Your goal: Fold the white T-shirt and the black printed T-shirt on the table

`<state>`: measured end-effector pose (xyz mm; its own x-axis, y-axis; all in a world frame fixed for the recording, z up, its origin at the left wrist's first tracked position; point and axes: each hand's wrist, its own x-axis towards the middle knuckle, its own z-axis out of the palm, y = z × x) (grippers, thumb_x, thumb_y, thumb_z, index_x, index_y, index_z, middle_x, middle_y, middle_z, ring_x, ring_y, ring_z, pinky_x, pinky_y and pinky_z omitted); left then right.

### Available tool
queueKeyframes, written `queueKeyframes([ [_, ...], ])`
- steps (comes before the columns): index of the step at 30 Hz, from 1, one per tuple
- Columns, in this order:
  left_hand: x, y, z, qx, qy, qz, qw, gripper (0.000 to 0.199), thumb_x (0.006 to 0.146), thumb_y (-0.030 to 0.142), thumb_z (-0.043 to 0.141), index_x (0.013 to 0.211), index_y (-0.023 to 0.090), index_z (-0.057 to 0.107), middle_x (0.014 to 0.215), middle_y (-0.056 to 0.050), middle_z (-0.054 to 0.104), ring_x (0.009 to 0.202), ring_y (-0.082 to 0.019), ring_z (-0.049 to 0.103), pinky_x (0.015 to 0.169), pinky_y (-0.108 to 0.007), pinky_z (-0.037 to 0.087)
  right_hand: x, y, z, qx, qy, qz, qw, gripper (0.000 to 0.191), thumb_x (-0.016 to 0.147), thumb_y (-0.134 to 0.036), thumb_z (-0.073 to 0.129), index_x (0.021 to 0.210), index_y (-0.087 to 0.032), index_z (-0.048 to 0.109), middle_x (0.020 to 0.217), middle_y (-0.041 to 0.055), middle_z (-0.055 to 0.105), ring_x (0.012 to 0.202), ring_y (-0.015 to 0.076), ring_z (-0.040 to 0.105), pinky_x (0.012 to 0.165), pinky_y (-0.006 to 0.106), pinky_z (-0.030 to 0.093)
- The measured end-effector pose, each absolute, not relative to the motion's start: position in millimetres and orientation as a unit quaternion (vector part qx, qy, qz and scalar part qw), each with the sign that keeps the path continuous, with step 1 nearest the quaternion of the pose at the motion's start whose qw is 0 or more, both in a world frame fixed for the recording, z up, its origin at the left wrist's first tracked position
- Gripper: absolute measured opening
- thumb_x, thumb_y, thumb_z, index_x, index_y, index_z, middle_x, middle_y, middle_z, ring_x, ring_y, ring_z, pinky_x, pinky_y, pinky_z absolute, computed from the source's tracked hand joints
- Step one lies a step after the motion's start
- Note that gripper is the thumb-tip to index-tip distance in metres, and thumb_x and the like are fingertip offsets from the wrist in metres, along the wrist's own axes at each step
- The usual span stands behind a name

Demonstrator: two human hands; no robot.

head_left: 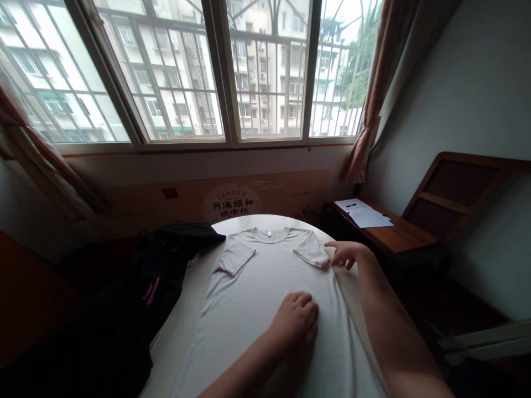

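Observation:
A white short-sleeved T-shirt lies spread on a round white table, its neckline at the far side. Both sleeves are folded inward over the body of the shirt. My left hand rests on the middle of the shirt with its fingers curled in together; no cloth shows between them, though the fingertips are partly hidden. Beside the right sleeve, my right hand is at the shirt's edge, index finger stretched out and the other fingers loosely bent and apart.
Dark clothing with a pink mark is heaped over the table's left side. At the right, papers and a pen lie on a wooden surface beside a tilted wooden frame. Barred windows and curtains stand behind.

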<state>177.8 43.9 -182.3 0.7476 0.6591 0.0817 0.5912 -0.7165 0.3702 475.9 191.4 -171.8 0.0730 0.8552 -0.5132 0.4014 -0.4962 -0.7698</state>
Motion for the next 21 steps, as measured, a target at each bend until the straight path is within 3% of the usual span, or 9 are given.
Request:
queueKeyframes([
  [4, 197, 95, -149, 0.882, 0.434, 0.061, 0.169, 0.037, 0.086, 0.037, 0.064, 0.121, 0.025, 0.065, 0.12, -0.007, 0.07, 0.108, -0.027, 0.064, 0.094, -0.039, 0.052, 462, 181, -184, -0.72, -0.562, 0.373, 0.163, 0.041, 0.065, -0.019, 0.08, 0.104, -0.021, 0.069, 0.065, 0.0027, 0.064, 0.061, 0.0242, 0.063, 0.064, 0.038, 0.052],
  [7, 213, 149, -131, 0.853, 0.499, 0.086, 0.127, 0.029, 0.094, 0.03, 0.054, 0.118, 0.018, 0.066, 0.122, -0.013, 0.068, 0.112, -0.029, 0.06, 0.096, -0.041, 0.047, 447, 170, -194, -0.723, -0.623, 0.232, 0.189, 0.03, 0.073, -0.028, 0.074, 0.101, -0.018, 0.07, 0.086, 0.0096, 0.072, 0.082, 0.0293, 0.068, 0.073, 0.035, 0.05],
  [10, 226, 191, -131, 0.824, 0.549, 0.098, 0.103, 0.027, 0.098, 0.026, 0.049, 0.113, 0.01, 0.066, 0.121, -0.018, 0.067, 0.113, -0.03, 0.058, 0.096, -0.042, 0.046, 434, 158, -202, -0.734, -0.631, 0.145, 0.202, 0.034, 0.08, -0.03, 0.067, 0.112, -0.017, 0.07, 0.104, 0.0139, 0.073, 0.102, 0.0331, 0.066, 0.081, 0.035, 0.048],
  [16, 253, 229, -150, 0.796, 0.591, 0.101, 0.087, 0.032, 0.098, 0.037, 0.058, 0.116, 0.012, 0.065, 0.122, -0.012, 0.066, 0.115, -0.028, 0.06, 0.098, -0.047, 0.049, 420, 145, -215, -0.735, -0.636, 0.063, 0.228, 0.049, 0.087, -0.016, 0.052, 0.135, -0.023, 0.061, 0.122, 0.0106, 0.071, 0.114, 0.0261, 0.063, 0.093, 0.03, 0.045],
  [21, 277, 251, -154, 0.8, 0.585, 0.105, 0.084, 0.036, 0.097, 0.041, 0.062, 0.121, 0.015, 0.064, 0.126, -0.01, 0.064, 0.114, -0.026, 0.062, 0.097, -0.048, 0.052, 423, 149, -232, -0.674, -0.665, 0.071, 0.314, 0.063, 0.079, -0.003, 0.046, 0.137, -0.022, 0.061, 0.127, 0.0077, 0.07, 0.117, 0.023, 0.063, 0.103, 0.03, 0.044],
])
